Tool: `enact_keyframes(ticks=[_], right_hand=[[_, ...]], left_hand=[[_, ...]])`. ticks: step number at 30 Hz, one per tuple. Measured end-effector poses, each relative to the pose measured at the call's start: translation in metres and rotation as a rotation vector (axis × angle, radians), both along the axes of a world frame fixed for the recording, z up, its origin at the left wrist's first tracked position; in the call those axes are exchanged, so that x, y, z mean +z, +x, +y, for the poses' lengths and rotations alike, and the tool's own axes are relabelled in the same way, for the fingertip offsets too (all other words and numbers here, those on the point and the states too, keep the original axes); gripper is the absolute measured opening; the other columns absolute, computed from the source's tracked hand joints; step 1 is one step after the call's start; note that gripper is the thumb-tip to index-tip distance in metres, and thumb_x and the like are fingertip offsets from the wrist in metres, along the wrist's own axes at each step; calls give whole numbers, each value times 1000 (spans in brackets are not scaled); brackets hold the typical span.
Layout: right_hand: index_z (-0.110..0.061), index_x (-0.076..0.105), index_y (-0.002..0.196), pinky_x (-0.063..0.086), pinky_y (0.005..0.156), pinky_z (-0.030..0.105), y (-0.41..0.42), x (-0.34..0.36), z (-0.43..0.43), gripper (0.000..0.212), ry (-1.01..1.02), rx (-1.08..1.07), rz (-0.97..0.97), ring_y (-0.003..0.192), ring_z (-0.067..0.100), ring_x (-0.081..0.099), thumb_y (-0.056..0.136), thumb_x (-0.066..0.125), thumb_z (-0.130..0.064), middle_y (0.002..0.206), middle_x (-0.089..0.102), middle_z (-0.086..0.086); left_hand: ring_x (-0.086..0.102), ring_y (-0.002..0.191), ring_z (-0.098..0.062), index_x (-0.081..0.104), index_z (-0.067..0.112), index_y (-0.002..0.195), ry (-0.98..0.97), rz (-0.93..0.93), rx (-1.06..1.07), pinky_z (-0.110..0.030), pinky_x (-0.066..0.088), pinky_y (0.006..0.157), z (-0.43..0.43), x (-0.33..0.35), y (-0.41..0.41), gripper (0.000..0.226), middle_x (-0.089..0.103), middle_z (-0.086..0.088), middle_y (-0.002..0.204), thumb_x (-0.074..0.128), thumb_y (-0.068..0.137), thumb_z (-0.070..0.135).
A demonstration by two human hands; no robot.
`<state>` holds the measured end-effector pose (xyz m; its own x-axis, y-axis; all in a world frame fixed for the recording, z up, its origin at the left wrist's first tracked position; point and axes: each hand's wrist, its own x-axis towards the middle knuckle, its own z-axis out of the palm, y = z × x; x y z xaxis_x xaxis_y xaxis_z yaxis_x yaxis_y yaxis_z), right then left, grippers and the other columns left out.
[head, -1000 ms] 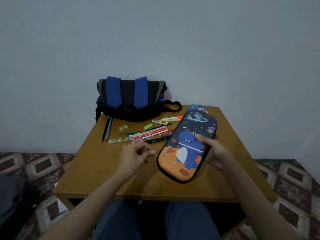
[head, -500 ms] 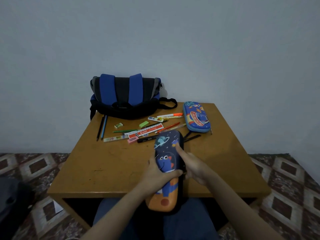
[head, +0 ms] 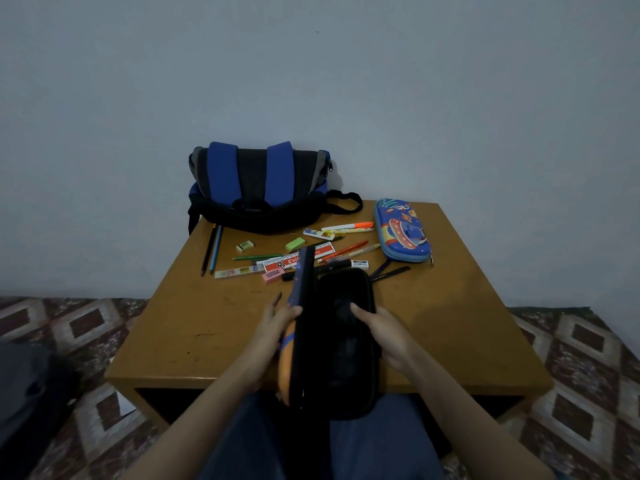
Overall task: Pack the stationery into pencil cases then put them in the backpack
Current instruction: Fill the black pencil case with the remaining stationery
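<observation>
The dinosaur pencil case [head: 337, 358] lies open at the table's near edge, its dark inside facing up. My left hand [head: 277, 322] grips its raised lid. My right hand [head: 377, 329] holds the tray half, thumb inside. A second, blue rocket pencil case [head: 401, 232] lies shut at the back right. Pens, pencils, erasers and rulers [head: 298, 259] are scattered behind the open case. The blue and black backpack [head: 259, 188] stands against the wall at the table's far edge.
The low wooden table [head: 207, 327] stands on a patterned floor [head: 86, 327]. Two pencils [head: 212, 249] lie apart at the back left. A dark object [head: 27, 393] sits on the floor at the left. My legs are under the near edge.
The dinosaur case was pulled from the right toward the near edge, then opened: my left hand now lifts the lid and my right hand holds the tray half.
</observation>
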<state>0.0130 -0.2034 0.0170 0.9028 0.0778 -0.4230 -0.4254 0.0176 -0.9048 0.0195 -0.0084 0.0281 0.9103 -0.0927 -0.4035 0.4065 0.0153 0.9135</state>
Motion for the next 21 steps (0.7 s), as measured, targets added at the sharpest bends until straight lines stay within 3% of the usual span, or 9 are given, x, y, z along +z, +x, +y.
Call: enact_keyframes(ticks=[1, 4, 7, 9, 11, 13, 15, 17, 21], right_hand=[[-10, 53, 129, 46, 100, 38, 0, -2, -2, 39, -37, -10, 9, 110, 21, 60, 95, 50, -30, 119, 64, 5], [-8, 50, 132, 48, 96, 35, -1, -5, -7, 40, -214, -23, 8, 112, 23, 58, 96, 49, -25, 123, 60, 7], [-4, 44, 135, 49, 92, 33, 2, -4, -13, 50, -433, -66, -54, 115, 26, 56, 90, 60, -21, 128, 56, 11], [-6, 43, 134, 51, 91, 35, 3, -4, -15, 55, -529, -83, -95, 113, 28, 56, 86, 66, -19, 126, 56, 12], [-9, 43, 133, 52, 91, 39, 2, -4, -15, 56, -567, -84, -107, 112, 27, 57, 84, 69, -19, 125, 57, 12], [-10, 43, 132, 55, 83, 35, 1, -4, -15, 54, -599, -67, -104, 109, 26, 58, 84, 68, -18, 125, 57, 12], [-9, 41, 133, 53, 55, 24, -1, 0, -15, 53, -651, -3, -64, 90, 24, 62, 87, 65, -19, 124, 56, 11], [-10, 40, 134, 41, 33, 20, -2, 0, -15, 53, -677, 64, -4, 63, 18, 58, 88, 64, -18, 116, 57, 10], [-8, 42, 128, 43, 34, 21, -1, -2, -19, 49, -741, 58, 74, 49, 15, 56, 86, 66, -17, 94, 59, 9]], left_hand=[[51, 116, -32, 22, 21, 144, 19, -14, 35, -34, 47, 77, 4, 0, 2, 58, 44, -12, 137, 51, 94, 20], [54, 92, -15, 22, 30, 144, 76, -102, 54, -29, 46, 70, 21, 5, -6, 58, 44, -3, 124, 49, 93, 30], [59, 93, -22, 28, 31, 145, 382, -133, 81, -37, 52, 79, 39, -2, 5, 58, 54, -8, 125, 53, 93, 26], [60, 82, -22, 40, 27, 140, 621, -149, 28, -35, 54, 76, 45, -5, 8, 50, 63, -7, 101, 53, 92, 21], [59, 66, -18, 47, 24, 136, 734, -179, 27, -31, 53, 63, 50, -13, 8, 45, 61, 0, 76, 53, 91, 19], [59, 59, -14, 52, 25, 132, 798, -207, 23, -27, 50, 52, 53, -18, 5, 41, 59, 4, 68, 54, 91, 22], [59, 57, -16, 53, 27, 131, 829, -227, 34, -25, 44, 45, 55, -19, 5, 40, 62, 1, 67, 54, 91, 25], [60, 57, -18, 54, 27, 130, 844, -228, 35, -22, 38, 42, 57, -23, 6, 40, 66, -5, 73, 53, 90, 25], [57, 57, -17, 55, 26, 130, 838, -246, 19, -20, 35, 40, 58, -28, 6, 39, 68, -8, 80, 53, 90, 24]])
